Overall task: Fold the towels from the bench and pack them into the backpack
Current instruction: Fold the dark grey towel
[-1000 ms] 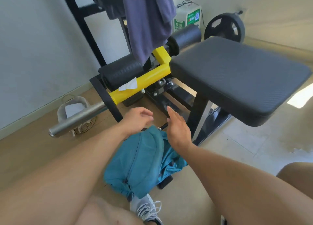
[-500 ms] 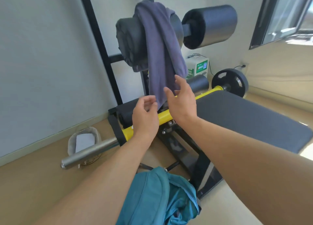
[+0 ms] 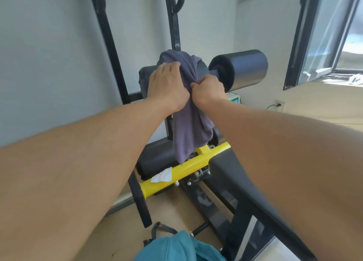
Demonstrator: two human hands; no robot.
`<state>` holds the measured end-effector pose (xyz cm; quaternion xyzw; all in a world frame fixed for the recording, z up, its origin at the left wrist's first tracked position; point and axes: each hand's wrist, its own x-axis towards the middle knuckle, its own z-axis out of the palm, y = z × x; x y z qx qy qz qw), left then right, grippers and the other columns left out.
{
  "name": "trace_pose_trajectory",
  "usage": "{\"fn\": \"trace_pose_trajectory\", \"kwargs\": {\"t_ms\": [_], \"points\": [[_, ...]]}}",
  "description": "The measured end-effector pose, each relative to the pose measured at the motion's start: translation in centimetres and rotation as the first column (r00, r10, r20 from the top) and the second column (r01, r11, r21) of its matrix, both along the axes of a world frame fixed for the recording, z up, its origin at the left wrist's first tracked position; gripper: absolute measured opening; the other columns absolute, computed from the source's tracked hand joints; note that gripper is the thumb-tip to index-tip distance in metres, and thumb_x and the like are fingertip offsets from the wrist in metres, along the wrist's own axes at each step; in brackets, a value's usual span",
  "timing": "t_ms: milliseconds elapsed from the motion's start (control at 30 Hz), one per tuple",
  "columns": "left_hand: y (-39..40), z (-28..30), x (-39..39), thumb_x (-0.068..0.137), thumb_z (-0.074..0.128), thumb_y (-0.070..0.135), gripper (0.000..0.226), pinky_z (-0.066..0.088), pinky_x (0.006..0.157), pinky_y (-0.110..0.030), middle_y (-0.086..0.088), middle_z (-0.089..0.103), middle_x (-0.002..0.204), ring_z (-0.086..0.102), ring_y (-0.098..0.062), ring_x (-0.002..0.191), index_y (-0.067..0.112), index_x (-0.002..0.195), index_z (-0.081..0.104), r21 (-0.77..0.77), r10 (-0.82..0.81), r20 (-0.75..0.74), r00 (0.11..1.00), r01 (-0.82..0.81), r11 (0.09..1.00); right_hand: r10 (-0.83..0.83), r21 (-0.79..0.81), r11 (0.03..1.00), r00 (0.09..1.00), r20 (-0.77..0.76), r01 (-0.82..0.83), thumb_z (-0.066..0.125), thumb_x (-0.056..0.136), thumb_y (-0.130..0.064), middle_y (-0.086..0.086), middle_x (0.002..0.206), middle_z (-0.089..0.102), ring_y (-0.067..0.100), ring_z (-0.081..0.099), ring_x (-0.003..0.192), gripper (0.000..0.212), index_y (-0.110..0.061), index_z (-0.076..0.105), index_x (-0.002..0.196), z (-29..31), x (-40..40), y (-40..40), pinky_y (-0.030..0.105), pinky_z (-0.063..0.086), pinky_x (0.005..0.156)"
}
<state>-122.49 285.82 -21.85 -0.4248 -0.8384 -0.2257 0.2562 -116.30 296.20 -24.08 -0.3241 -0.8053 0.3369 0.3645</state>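
Teal fabric backpack (image 3: 176,249) cut off at bottom edge; purple-grey towel (image 3: 188,127) hides black foam roller (image 3: 202,68) beneath it.

Both bare forearms reach forward and up from the lower corners, converging at centre. Left hand (image 3: 167,88) lies palm-down, knuckles up, fingers curled over the purple towel (image 3: 188,131) where it drapes. Right hand (image 3: 208,90) sits just beside it, nearly touching, fist closed round a bunch of the cloth, thumb side facing left.
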Motion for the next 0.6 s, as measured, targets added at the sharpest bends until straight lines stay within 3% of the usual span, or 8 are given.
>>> {"fn": "trace_pose_trajectory", "kwargs": {"t_ms": [67,133,200,267,333,433,500,600], "points": [[1.0,0.5,-1.4,0.091,0.061,0.029,0.061,0.034,0.116,-0.045,-0.012,0.049,0.148,0.041,-0.030,0.141,0.009,0.145,0.043,-0.057,0.006,0.024,1.000,-0.005,0.998,-0.015,-0.026,1.000,0.999,-0.041,0.014,0.050,0.096,-0.028,0.009,0.122,0.061,0.032,0.055,0.118,0.029,-0.013,0.061,0.117,0.9,0.1,0.3,0.044,0.048,0.099],[1.9,0.9,-2.6,0.093,0.061,0.040,0.069,0.031,0.119,-0.048,-0.010,0.043,0.155,0.038,-0.031,0.145,0.010,0.151,0.037,-0.102,0.016,0.028,0.999,-0.013,0.995,-0.105,-0.138,0.987,0.972,-0.209,0.077,0.042,0.098,-0.022,0.010,0.130,0.057,0.032,0.051,0.121,0.032,-0.009,0.055,0.124,1.8,0.4,0.9,0.044,0.044,0.103],[2.8,1.2,-3.2,0.095,0.056,0.052,0.078,0.025,0.122,-0.049,-0.009,0.035,0.162,0.032,-0.031,0.149,0.013,0.156,0.029,-0.142,0.041,0.028,0.999,-0.037,0.989,-0.200,-0.295,0.952,0.897,-0.393,0.083,0.036,0.100,-0.019,0.009,0.124,0.057,0.029,0.053,0.111,0.030,-0.008,0.049,0.124,2.6,0.9,1.9,0.038,0.042,0.094],[3.6,1.4,-3.4,0.096,0.049,0.061,0.085,0.018,0.125,-0.051,-0.008,0.024,0.167,0.023,-0.032,0.153,0.016,0.161,0.019,-0.196,0.079,0.037,0.996,-0.071,0.978,-0.248,-0.412,0.911,0.839,-0.483,0.032,0.034,0.103,-0.020,0.004,0.112,0.054,0.025,0.049,0.098,0.026,-0.009,0.047,0.122,3.3,1.5,3.0,0.032,0.036,0.083],[4.1,1.6,-3.4,0.096,0.042,0.068,0.090,0.010,0.126,-0.052,-0.006,0.013,0.171,0.012,-0.033,0.156,0.020,0.164,0.007,-0.225,0.115,0.075,0.990,-0.096,0.970,-0.286,-0.495,0.868,0.779,-0.558,-0.035,0.033,0.105,-0.022,0.002,0.110,0.051,0.022,0.047,0.096,0.021,-0.012,0.046,0.118,4.1,1.9,3.7,0.031,0.035,0.083],[4.1,1.9,-3.9,0.093,0.035,0.077,0.095,0.009,0.126,-0.051,-0.004,0.009,0.172,0.009,-0.032,0.157,0.024,0.164,0.003,-0.195,0.110,0.135,0.985,-0.082,0.977,-0.311,-0.515,0.855,0.725,-0.614,-0.069,0.034,0.109,-0.026,0.001,0.113,0.050,0.019,0.050,0.100,0.025,-0.012,0.046,0.125,5.3,2.2,4.3,0.025,0.038,0.080],[3.9,2.0,-4.1,0.087,0.037,0.084,0.105,0.010,0.127,-0.048,-0.007,0.010,0.172,0.011,-0.029,0.158,0.022,0.164,0.001,-0.136,0.097,0.202,0.975,-0.070,0.988,-0.343,-0.525,0.849,0.686,-0.642,-0.067,0.034,0.109,-0.026,0.007,0.115,0.052,0.020,0.052,0.100,0.036,-0.006,0.044,0.137,5.6,2.6,4.9,0.020,0.042,0.063],[3.4,2.0,-3.8,0.073,0.044,0.094,0.126,0.007,0.127,-0.046,-0.008,0.008,0.172,0.007,-0.027,0.158,0.017,0.164,0.003,-0.167,0.118,0.226,0.967,-0.081,0.983,-0.362,-0.524,0.851,0.710,-0.604,-0.012,0.037,0.105,-0.027,0.001,0.088,0.049,0.015,0.047,0.073,0.041,-0.003,0.050,0.136,5.1,4.0,5.9,0.022,0.034,0.054]]}}
